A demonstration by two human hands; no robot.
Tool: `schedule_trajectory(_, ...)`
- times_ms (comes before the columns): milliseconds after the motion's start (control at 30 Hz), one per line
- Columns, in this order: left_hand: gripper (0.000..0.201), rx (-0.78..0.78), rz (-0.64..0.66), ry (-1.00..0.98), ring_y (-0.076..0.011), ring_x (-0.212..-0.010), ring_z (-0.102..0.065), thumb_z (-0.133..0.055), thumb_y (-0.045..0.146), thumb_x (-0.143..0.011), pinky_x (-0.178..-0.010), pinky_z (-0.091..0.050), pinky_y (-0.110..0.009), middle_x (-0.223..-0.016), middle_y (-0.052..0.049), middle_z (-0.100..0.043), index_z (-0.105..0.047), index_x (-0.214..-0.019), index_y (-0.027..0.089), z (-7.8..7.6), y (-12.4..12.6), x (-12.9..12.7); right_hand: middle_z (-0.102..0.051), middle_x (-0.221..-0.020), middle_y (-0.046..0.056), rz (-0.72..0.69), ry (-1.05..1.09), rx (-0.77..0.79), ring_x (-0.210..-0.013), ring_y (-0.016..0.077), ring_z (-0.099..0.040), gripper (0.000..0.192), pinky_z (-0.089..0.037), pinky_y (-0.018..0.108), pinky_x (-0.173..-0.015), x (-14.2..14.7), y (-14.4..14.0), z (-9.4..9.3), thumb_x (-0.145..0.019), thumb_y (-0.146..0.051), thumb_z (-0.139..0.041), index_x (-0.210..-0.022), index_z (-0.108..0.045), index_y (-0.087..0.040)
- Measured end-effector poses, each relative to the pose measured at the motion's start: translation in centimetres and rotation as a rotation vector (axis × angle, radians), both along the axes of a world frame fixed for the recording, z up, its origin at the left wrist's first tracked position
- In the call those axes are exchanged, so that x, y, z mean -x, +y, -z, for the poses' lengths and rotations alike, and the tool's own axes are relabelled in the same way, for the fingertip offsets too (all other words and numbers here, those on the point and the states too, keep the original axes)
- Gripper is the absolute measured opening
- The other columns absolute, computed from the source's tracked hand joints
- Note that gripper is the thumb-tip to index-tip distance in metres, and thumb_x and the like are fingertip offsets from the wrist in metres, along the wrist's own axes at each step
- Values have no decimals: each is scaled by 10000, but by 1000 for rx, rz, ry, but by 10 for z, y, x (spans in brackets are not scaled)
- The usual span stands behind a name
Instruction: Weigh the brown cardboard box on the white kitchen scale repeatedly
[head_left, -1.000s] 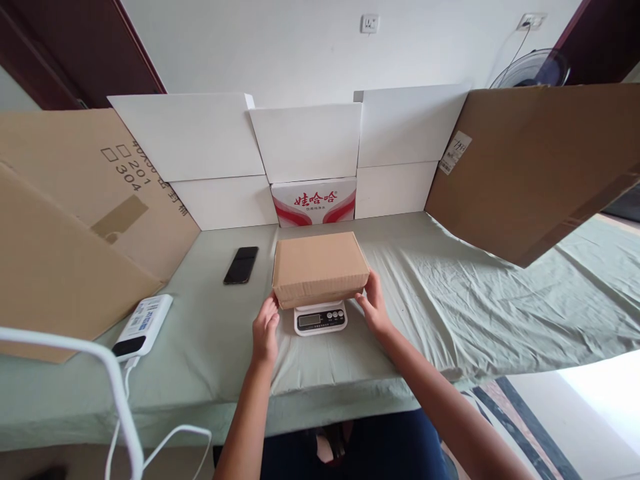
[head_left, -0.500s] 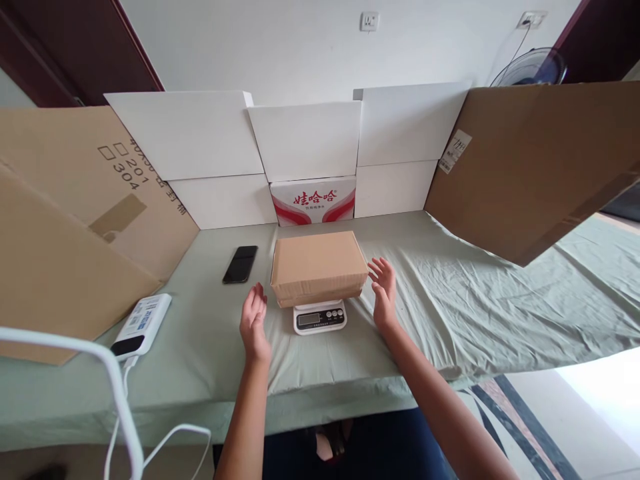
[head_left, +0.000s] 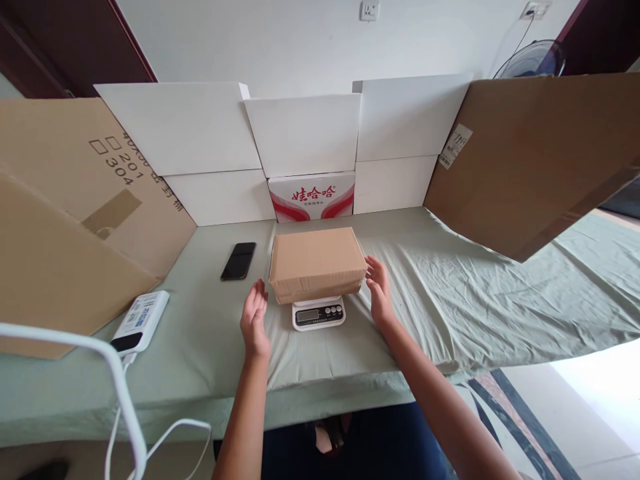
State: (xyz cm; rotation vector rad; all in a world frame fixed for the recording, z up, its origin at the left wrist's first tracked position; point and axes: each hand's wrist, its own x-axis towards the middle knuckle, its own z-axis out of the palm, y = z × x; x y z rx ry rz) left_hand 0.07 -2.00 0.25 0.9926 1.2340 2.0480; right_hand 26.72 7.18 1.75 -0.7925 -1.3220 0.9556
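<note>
A closed brown cardboard box [head_left: 319, 260] rests on a small white digital scale [head_left: 319, 315], whose front panel with display and buttons sticks out below it. My left hand [head_left: 255, 317] is held just left of the box, fingers extended and apart from the cardboard. On the other side, my right hand [head_left: 379, 290] is open, its fingertips at the right side of the box; whether they touch it I cannot tell. Neither hand grips anything. The scale's platform is hidden under the box.
A black phone [head_left: 239, 261] lies left of the box. Further left are a white power bank [head_left: 141, 321] with a cable and a large carton [head_left: 60, 227]. White boxes [head_left: 303, 137] line the back; another big carton [head_left: 525, 160] stands right. Green cloth [head_left: 210, 360] covers the surface.
My right hand has come slightly closer to the box's right side. My left hand has barely moved, and the box stays on the scale. The whole view has shifted a little.
</note>
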Motion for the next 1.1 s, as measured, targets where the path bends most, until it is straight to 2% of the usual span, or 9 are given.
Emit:
schedule_trajectory(267,632,75,93,66,-332,-1402,-509,-611,506,-883,-1188,-375,-485,-1472,-174,-579,-603,-1411,159,14,1,3,-551,-1484,64,-160,-60,-37,-1365,318,-520,560,-435,517,-1138,1,-4,-5,-929,-561,-570,-1425,-488,-315)
schedule_trajectory(400,617,98,103,103,-332,-1383,-530,-602,529,-888,-1180,-387,-487,-1441,-164,-609,-625,-1382,161,19,2,3,-551,-1485,61,-154,-71,-39,-1368,324,-517,565,-444,513,-1132,2,-3,-5,-926,-568,-575,-1426,-492,-320)
schedule_trajectory(567,610,99,116,101,-326,-1394,-519,-602,508,-892,-1184,-382,-472,-1463,-169,-589,-617,-1392,159,15,1,2,-551,-1485,59,-153,-54,-28,-1365,323,-518,556,-445,517,-1130,3,-2,-4,-918,-553,-586,-1417,-498,-325)
schedule_trajectory(767,616,17,10,39,-322,-1432,-472,-570,471,-890,-1191,-373,-462,-1512,-165,-539,-589,-1428,172,3,-1,1,-499,-1534,64,-32,37,-11,-1413,309,-485,529,-406,539,-1169,-3,4,-1,-923,-520,-549,-1411,-478,-326)
schedule_trajectory(933,612,42,63,55,-324,-1410,-500,-578,500,-893,-1189,-376,-467,-1480,-172,-571,-613,-1401,161,6,-1,1,-516,-1522,60,-82,62,5,-1396,301,-502,528,-416,516,-1161,-3,6,1,-914,-510,-570,-1402,-495,-324)
schedule_trajectory(1100,668,110,86,96,-342,-1409,-498,-581,548,-879,-1184,-379,-488,-1472,-183,-576,-595,-1418,154,12,0,3,-497,-1542,60,-95,-43,8,-1387,315,-497,655,-441,511,-1123,0,1,0,-903,-566,-595,-1492,-407,-350)
